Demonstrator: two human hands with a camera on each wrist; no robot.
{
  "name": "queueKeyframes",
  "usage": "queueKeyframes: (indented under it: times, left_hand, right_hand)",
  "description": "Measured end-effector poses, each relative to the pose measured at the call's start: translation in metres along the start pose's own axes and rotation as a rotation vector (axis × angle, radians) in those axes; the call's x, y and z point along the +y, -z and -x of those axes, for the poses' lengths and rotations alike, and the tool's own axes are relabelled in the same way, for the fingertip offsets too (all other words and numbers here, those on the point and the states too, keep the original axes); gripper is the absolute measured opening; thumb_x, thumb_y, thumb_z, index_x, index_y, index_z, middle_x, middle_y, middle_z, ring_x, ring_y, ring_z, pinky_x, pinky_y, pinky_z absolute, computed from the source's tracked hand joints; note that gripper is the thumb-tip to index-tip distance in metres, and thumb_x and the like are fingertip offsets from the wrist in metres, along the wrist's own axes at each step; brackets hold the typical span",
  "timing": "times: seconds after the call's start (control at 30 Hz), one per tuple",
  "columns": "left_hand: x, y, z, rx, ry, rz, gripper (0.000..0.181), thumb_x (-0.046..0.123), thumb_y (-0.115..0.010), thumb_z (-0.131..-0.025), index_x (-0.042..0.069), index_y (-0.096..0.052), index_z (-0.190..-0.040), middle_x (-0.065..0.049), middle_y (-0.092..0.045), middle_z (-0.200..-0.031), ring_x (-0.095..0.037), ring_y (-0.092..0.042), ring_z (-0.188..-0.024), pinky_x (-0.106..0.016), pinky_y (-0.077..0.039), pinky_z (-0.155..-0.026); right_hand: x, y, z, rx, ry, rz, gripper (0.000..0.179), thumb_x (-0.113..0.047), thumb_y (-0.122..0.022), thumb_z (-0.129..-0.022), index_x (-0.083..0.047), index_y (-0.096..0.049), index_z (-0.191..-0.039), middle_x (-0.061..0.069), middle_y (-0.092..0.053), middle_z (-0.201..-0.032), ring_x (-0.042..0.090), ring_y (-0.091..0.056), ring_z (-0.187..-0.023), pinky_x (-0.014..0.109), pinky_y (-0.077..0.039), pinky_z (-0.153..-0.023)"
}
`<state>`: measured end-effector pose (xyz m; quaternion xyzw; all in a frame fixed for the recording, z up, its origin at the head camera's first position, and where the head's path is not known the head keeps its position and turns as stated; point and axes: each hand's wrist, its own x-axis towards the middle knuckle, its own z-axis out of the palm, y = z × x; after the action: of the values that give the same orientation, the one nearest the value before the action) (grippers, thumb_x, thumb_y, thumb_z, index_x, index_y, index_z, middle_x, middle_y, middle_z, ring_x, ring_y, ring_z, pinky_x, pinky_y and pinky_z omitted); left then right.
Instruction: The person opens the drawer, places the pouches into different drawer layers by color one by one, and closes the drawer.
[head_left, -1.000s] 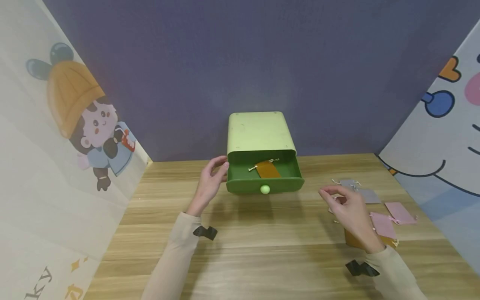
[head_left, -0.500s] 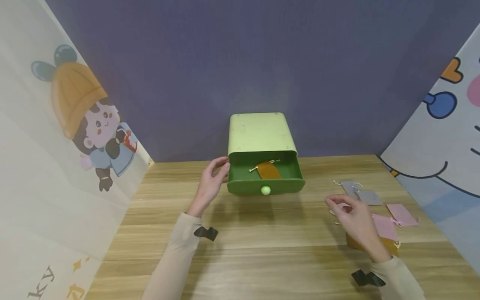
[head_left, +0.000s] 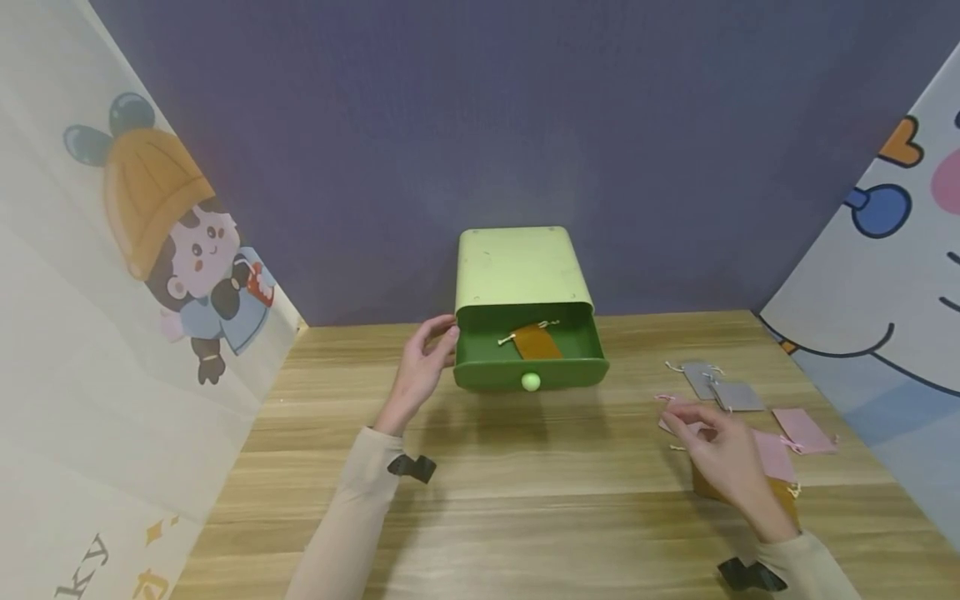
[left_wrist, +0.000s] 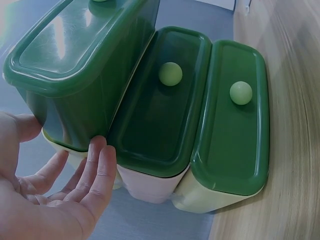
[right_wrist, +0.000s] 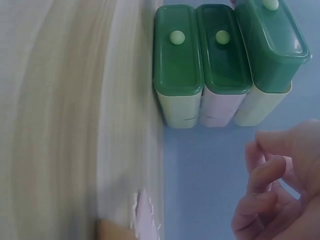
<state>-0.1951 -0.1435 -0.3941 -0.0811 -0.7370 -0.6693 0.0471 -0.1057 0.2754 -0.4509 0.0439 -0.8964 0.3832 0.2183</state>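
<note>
A green drawer [head_left: 467,375] stands pulled out of a pale green box [head_left: 521,267]. Inside it lies an orange-brown drawstring pouch [head_left: 536,342]. My left hand [head_left: 420,367] is at the drawer's left side; in the left wrist view its thumb and fingertips rest near the drawer's side and the box rim, fingers loosely bent. My right hand [head_left: 723,458] hovers over pouches on the table, thumb and forefinger close together, with nothing seen between them. Partly beneath it lie a pink pouch [head_left: 673,408], another pink pouch [head_left: 775,456] and an orange-brown pouch [head_left: 783,493].
Grey pouches [head_left: 738,396] and one more pink pouch [head_left: 804,431] lie right on the wooden table [head_left: 525,517]. The wrist views show two closed drawers below the pulled-out one, a middle drawer [left_wrist: 155,120] and a bottom drawer [left_wrist: 232,145]. A dark wall [head_left: 517,125] stands behind.
My right hand has moved right and towards me, over the pouches, uncovering more of the left pink one. My left hand and the drawer have stayed in place.
</note>
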Motion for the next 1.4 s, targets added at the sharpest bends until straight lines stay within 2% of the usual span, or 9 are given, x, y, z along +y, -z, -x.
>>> queueKeyframes:
  times: [0.2,0.37,0.57,0.77,0.9,1.1,1.4]
  left_hand:
    - [-0.002,0.000,0.000,-0.003,0.006,0.003,0.046,0.026,-0.058,-0.112,0.005,-0.053,-0.152,-0.018,-0.056,-0.152,-0.041,-0.066,-0.124,-0.033,-0.065,-0.097]
    - [-0.001,0.000,0.000,-0.004,-0.001,-0.001,0.046,0.028,-0.058,-0.112,0.006,-0.054,-0.152,-0.018,-0.057,-0.151,-0.041,-0.066,-0.124,-0.035,-0.065,-0.097]
    - [-0.002,0.002,-0.001,-0.002,0.003,0.001,0.047,0.029,-0.059,-0.111,0.007,-0.054,-0.152,-0.017,-0.057,-0.151,-0.040,-0.066,-0.125,-0.035,-0.065,-0.098]
    - [-0.003,0.002,-0.002,-0.002,0.002,-0.004,0.048,0.029,-0.059,-0.111,0.006,-0.053,-0.153,-0.018,-0.056,-0.152,-0.040,-0.066,-0.125,-0.036,-0.065,-0.099]
    - [-0.002,0.001,-0.002,-0.008,0.003,-0.005,0.047,0.029,-0.059,-0.111,0.007,-0.053,-0.152,-0.017,-0.056,-0.152,-0.040,-0.067,-0.124,-0.036,-0.065,-0.098]
    - [-0.001,0.000,-0.003,-0.006,0.002,0.007,0.047,0.027,-0.060,-0.111,0.005,-0.054,-0.152,-0.017,-0.057,-0.152,-0.040,-0.068,-0.122,-0.034,-0.066,-0.096]
    - [-0.001,-0.001,-0.002,0.001,-0.002,0.011,0.046,0.025,-0.060,-0.111,0.004,-0.053,-0.151,-0.019,-0.056,-0.152,-0.039,-0.069,-0.119,-0.033,-0.066,-0.095]
  right_hand:
    - [0.007,0.001,0.009,-0.005,0.001,0.005,0.007,-0.009,-0.082,-0.092,-0.003,-0.081,-0.097,0.019,-0.080,-0.095,-0.005,-0.056,-0.059,0.013,-0.045,-0.052]
    - [0.013,0.001,0.014,-0.015,-0.008,0.008,0.006,-0.007,-0.081,-0.093,-0.004,-0.081,-0.099,0.017,-0.080,-0.090,-0.003,-0.052,-0.046,0.018,-0.040,-0.042]
    - [0.016,0.003,0.017,-0.061,-0.027,0.024,0.010,-0.008,-0.080,-0.094,-0.004,-0.081,-0.104,0.017,-0.079,-0.092,-0.001,-0.056,-0.054,0.018,-0.042,-0.044]
    - [0.022,0.001,0.021,-0.084,-0.015,0.043,0.010,-0.008,-0.080,-0.094,-0.006,-0.081,-0.104,0.015,-0.081,-0.092,-0.003,-0.050,-0.057,0.020,-0.039,-0.045]
    - [0.030,0.001,0.025,-0.084,0.000,0.064,0.010,-0.005,-0.081,-0.092,-0.005,-0.082,-0.102,0.014,-0.082,-0.092,-0.008,-0.053,-0.066,0.012,-0.044,-0.054]
    - [0.042,0.005,0.033,-0.130,-0.072,0.090,0.012,-0.014,-0.082,-0.094,-0.009,-0.083,-0.104,0.009,-0.083,-0.097,-0.018,-0.057,-0.086,0.002,-0.046,-0.071]
    - [0.054,0.021,0.040,-0.149,-0.133,0.137,0.012,-0.018,-0.085,-0.092,-0.009,-0.084,-0.100,0.005,-0.082,-0.089,-0.018,-0.054,-0.080,0.004,-0.044,-0.066]
